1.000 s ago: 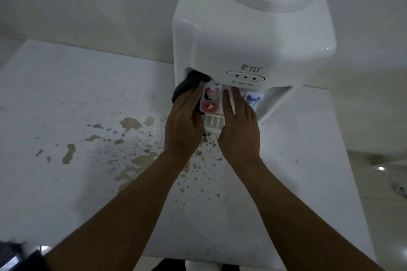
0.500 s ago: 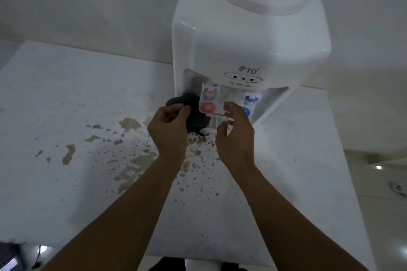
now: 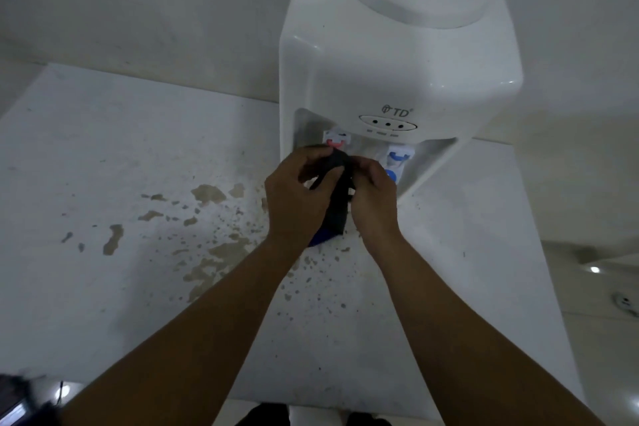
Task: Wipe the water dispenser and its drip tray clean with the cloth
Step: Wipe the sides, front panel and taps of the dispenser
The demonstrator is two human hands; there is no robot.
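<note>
A white tabletop water dispenser [image 3: 387, 62] stands at the back of a white table [image 3: 103, 183]. Its red tap [image 3: 334, 139] and blue tap [image 3: 397, 157] show in the recess. A dark cloth [image 3: 337, 204] with a blue edge hangs between my hands just in front of the taps. My left hand [image 3: 297, 197] pinches its upper left part. My right hand [image 3: 373, 197] pinches its upper right part. The drip tray is hidden behind my hands and the cloth.
Brown patches of chipped paint [image 3: 207, 194] and many small specks mark the table left of and in front of the dispenser. A wall runs behind. The floor [image 3: 605, 287] lies past the table's right edge.
My hands drew back from the tap recess, the left bringing the cloth out. The right hand then came over to the cloth, and both now hold it up in front of the taps.
</note>
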